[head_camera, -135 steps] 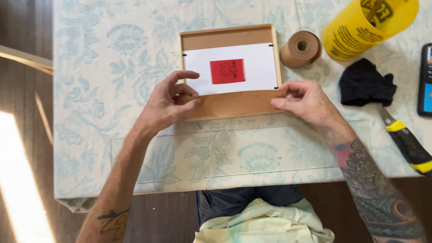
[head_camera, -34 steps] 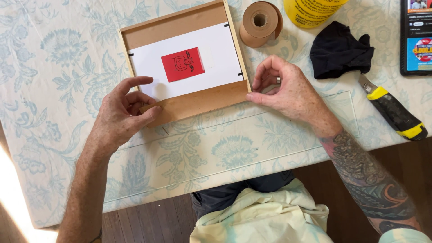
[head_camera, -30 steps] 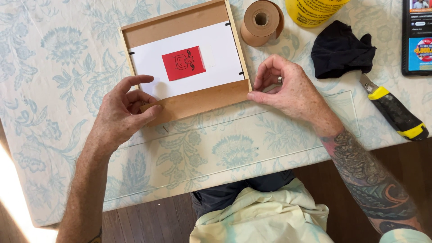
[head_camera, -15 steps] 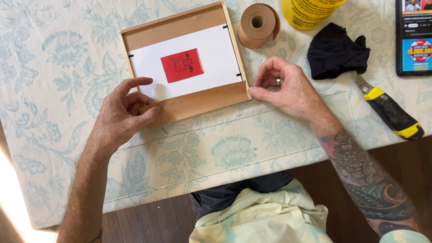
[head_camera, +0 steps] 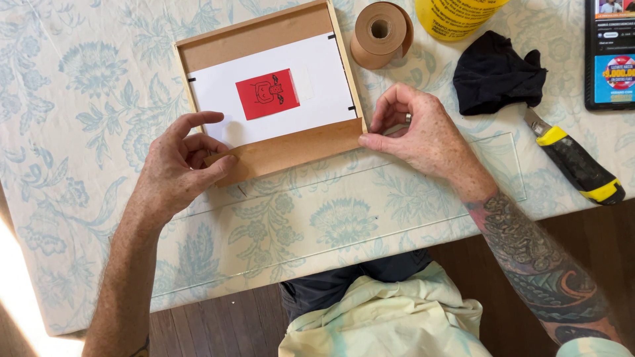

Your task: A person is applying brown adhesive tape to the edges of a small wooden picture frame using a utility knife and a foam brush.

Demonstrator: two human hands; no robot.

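A shallow wooden frame (head_camera: 261, 36) lies on the flowered tablecloth, slightly tilted. Inside it rests a white sheet (head_camera: 324, 79) with a small red picture (head_camera: 266, 94) at its middle. My left hand (head_camera: 175, 172) pinches the frame's near left corner between thumb and fingers. My right hand (head_camera: 413, 132) pinches the near right corner with thumb and forefinger. A clear flat pane (head_camera: 370, 211) lies on the cloth just in front of the frame, under both wrists.
Behind the frame stand a brown tape roll (head_camera: 380, 33) and a yellow container (head_camera: 456, 16). To the right lie a black cloth (head_camera: 496, 69), a yellow-and-black utility knife (head_camera: 575, 165) and a lit tablet (head_camera: 612, 53). The table's near edge (head_camera: 331, 271) runs above my lap.
The view has shifted, so everything sits higher and more tilted in the picture than 4.5 s ago. Both hands stay at the frame's near corners; in the last second hardly anything has moved.
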